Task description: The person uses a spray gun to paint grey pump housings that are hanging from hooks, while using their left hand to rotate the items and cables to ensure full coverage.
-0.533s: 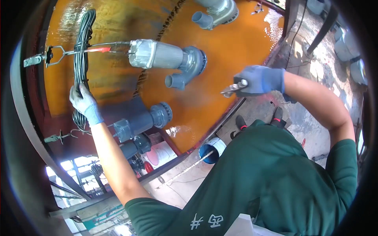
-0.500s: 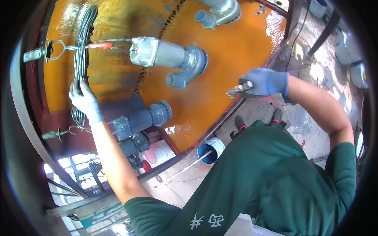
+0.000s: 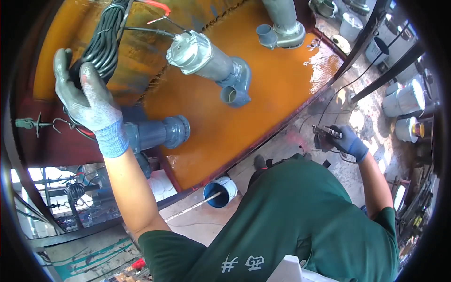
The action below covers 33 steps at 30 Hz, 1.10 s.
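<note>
My left hand (image 3: 96, 108), in a grey-coated glove with a blue cuff, cups the lower end of a thick coil of black cable (image 3: 104, 44). Its thumb and fingers lie on either side of the bundle. From the coil a cable runs to a grey pump (image 3: 206, 58), which hangs tilted over the orange surface. Down at my right side, away from the pumps, my gloved right hand (image 3: 352, 143) is closed around a metal spray gun (image 3: 328, 132). A dark hose trails near that hand.
A second grey pump (image 3: 284, 26) hangs farther back, and a bluish pump (image 3: 157, 134) is near my left forearm. A bucket (image 3: 221, 192) with a stick stands by the booth's front edge. Pails (image 3: 406, 98) and a dark post (image 3: 390, 70) stand at right.
My right hand has drawn the spray gun back from the pumps, down to the right. The coil and pump have turned, the pump's outlet swinging rightward, with my left hand still at the coil's lower end.
</note>
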{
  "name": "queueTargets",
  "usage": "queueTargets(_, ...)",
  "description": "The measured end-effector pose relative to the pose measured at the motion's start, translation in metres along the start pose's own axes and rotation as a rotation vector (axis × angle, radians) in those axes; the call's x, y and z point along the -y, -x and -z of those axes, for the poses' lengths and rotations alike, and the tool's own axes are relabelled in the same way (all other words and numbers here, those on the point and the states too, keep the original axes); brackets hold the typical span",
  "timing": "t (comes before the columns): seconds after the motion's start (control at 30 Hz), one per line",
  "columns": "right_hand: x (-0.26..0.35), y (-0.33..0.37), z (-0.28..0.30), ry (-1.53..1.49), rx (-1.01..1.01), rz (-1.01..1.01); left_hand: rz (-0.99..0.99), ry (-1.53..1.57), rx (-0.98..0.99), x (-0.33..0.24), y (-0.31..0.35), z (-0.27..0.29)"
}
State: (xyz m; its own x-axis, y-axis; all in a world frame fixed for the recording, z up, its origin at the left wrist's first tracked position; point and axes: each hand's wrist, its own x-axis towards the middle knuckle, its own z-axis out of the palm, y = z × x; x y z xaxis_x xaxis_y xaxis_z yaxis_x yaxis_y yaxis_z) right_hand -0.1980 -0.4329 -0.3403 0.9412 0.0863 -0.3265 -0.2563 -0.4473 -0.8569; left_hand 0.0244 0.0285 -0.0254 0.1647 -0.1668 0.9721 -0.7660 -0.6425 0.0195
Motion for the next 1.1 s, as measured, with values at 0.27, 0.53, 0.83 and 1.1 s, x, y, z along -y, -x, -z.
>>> queueTargets(0.27,0.002,0.045,0.0,0.142,-0.227,-0.211,0.033,0.284,-0.212,0.081,-0.017,-0.032)
queueTargets(0.53,-0.027,0.065,0.018,0.088,-0.344,-0.245,-0.306,-0.121,-0.06,0.114,-0.05,-0.078)
queueTargets(0.83,0.12,0.043,0.033,0.725,-0.428,0.167,-0.144,-0.484,0.509,0.028,-0.068,-0.064)
queueTargets(1.1,0.298,-0.012,0.034,1.052,-0.405,0.742,-0.231,-0.423,0.09,0.036,-0.046,-0.079)
